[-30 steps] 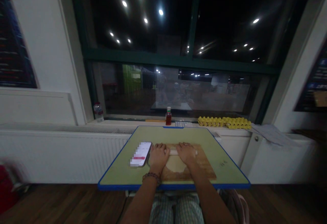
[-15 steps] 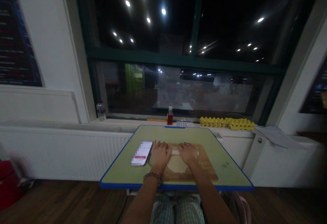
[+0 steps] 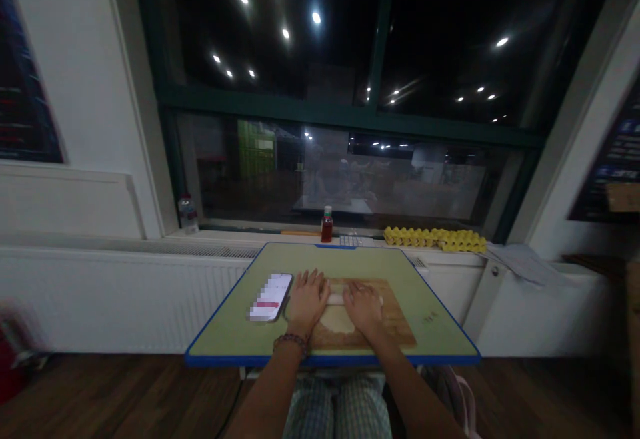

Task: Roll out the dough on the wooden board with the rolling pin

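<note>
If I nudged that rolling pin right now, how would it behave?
The rolling pin looks round, so it would likely roll forward or back if freed. It appears straight, so probably stiff. With the left hand and right hand resting on it, it might barely budge.

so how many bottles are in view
2. A clear bottle stands toward the left end of the windowsill; a dark red bottle stands near its middle, beyond the table. Others could be hidden.
</note>
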`<action>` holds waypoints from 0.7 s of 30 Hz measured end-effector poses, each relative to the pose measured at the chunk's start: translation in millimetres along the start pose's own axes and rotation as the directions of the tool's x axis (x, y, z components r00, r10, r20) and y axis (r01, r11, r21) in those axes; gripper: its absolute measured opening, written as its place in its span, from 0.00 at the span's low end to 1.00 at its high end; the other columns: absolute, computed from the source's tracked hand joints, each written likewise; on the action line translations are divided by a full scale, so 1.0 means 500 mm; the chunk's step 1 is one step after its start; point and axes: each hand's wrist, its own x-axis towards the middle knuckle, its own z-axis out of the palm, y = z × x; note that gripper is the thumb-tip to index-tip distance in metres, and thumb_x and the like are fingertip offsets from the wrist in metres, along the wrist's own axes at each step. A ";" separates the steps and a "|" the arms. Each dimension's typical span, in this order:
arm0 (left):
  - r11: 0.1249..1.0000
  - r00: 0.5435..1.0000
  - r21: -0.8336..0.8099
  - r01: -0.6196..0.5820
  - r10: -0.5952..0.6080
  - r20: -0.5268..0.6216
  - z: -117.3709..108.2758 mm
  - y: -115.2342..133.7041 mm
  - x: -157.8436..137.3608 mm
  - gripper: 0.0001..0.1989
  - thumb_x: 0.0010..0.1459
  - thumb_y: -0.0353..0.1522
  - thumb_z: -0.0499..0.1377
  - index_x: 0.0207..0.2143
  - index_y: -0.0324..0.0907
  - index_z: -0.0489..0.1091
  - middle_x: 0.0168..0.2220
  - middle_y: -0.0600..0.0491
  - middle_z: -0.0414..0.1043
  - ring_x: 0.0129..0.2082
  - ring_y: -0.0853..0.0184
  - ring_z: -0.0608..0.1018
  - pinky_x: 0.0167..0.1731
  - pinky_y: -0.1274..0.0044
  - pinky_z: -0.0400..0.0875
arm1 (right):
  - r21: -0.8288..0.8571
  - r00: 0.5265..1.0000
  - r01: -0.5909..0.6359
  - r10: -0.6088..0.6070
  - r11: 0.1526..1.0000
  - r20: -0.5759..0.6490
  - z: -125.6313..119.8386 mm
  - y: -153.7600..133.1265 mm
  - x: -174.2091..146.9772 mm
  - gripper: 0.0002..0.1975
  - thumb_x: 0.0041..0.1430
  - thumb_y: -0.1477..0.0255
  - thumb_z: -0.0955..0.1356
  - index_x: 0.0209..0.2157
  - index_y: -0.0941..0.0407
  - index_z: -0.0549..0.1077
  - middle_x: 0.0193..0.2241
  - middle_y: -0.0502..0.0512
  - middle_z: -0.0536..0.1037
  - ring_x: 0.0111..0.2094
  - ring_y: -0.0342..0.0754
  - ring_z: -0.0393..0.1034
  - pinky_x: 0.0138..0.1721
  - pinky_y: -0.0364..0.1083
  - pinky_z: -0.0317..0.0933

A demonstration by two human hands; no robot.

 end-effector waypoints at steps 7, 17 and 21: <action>1.000 1.000 -0.005 -0.030 0.030 0.001 -0.004 0.003 0.002 0.22 0.67 0.39 0.47 0.55 0.40 0.71 0.59 0.46 0.69 0.60 0.53 0.68 0.62 0.60 0.56 | 0.078 1.000 0.002 -0.003 0.997 0.007 0.002 0.005 -0.023 0.24 0.68 0.65 0.55 0.58 0.59 0.70 0.56 0.61 0.73 0.57 0.52 0.66 0.60 0.50 0.50; 0.997 0.999 -0.075 -0.034 0.033 -0.010 0.009 -0.002 -0.001 0.23 0.65 0.42 0.49 0.56 0.42 0.70 0.60 0.47 0.68 0.62 0.53 0.66 0.64 0.59 0.53 | 0.183 0.996 0.088 -0.083 0.979 -0.034 -0.006 0.017 -0.082 0.23 0.68 0.63 0.57 0.59 0.54 0.69 0.59 0.57 0.70 0.63 0.53 0.58 0.64 0.53 0.46; 0.994 0.998 -0.104 -0.031 0.036 0.046 0.014 -0.004 0.000 0.22 0.65 0.40 0.50 0.55 0.43 0.71 0.60 0.47 0.69 0.61 0.52 0.68 0.61 0.60 0.59 | 0.213 0.997 0.062 -0.071 0.975 0.036 -0.017 0.019 -0.083 0.24 0.69 0.61 0.57 0.59 0.53 0.69 0.59 0.56 0.70 0.63 0.53 0.58 0.64 0.54 0.47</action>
